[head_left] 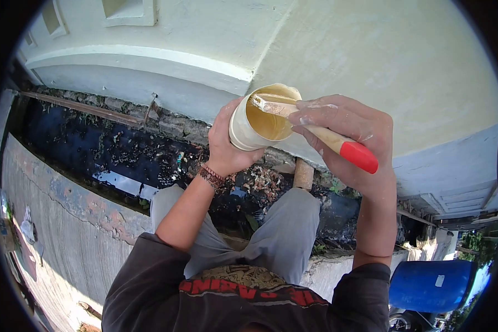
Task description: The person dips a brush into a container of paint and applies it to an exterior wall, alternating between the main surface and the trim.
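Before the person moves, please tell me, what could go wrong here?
The left hand holds the cup above the dark water, so a slip could drop it in. The right hand has white smears, which might make the brush slippery if they are wet.

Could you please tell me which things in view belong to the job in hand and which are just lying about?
Part of the job:
- cup, in the left hand
- brush, in the right hand
- probably the wall

Apparently just lying about:
- leaves and litter in the ditch
- blue barrel
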`<move>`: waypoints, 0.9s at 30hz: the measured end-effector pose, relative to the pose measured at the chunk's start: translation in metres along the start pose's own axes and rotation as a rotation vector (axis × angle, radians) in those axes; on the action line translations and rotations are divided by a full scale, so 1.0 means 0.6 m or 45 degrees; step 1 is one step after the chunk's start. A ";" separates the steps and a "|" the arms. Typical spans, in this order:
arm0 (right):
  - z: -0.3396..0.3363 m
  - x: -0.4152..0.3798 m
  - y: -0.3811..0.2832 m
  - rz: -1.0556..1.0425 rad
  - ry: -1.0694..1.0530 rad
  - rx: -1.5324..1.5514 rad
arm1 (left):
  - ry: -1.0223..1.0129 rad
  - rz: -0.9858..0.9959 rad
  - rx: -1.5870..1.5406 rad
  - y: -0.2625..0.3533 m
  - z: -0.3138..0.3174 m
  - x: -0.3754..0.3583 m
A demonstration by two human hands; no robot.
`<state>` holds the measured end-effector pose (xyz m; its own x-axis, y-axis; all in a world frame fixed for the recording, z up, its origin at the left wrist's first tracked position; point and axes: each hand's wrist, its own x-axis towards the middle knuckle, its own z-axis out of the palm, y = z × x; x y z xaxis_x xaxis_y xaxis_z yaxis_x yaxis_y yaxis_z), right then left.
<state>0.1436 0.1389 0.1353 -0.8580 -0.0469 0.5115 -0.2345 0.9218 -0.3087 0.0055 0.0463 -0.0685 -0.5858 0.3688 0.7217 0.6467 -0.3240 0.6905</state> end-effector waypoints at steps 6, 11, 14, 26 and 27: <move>0.020 -0.010 -0.009 -0.118 -0.015 -0.387 | -0.014 -0.101 -0.088 -0.004 -0.001 -0.003; 0.023 -0.007 0.009 0.002 0.100 -0.271 | -0.147 -0.107 0.041 -0.001 -0.009 -0.002; 0.008 0.002 0.021 0.391 0.098 0.121 | -0.152 -0.086 0.098 -0.007 -0.008 -0.011; -0.005 -0.024 0.110 0.901 0.196 1.133 | -0.203 -0.096 -0.009 -0.009 -0.010 -0.009; -0.009 -0.032 0.112 0.847 0.324 1.161 | -0.218 -0.118 0.010 -0.006 -0.012 -0.008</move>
<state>0.1467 0.2040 0.1092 -0.8432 0.5175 0.1455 -0.1026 0.1108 -0.9885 0.0028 0.0394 -0.0742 -0.5520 0.5398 0.6356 0.5978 -0.2752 0.7529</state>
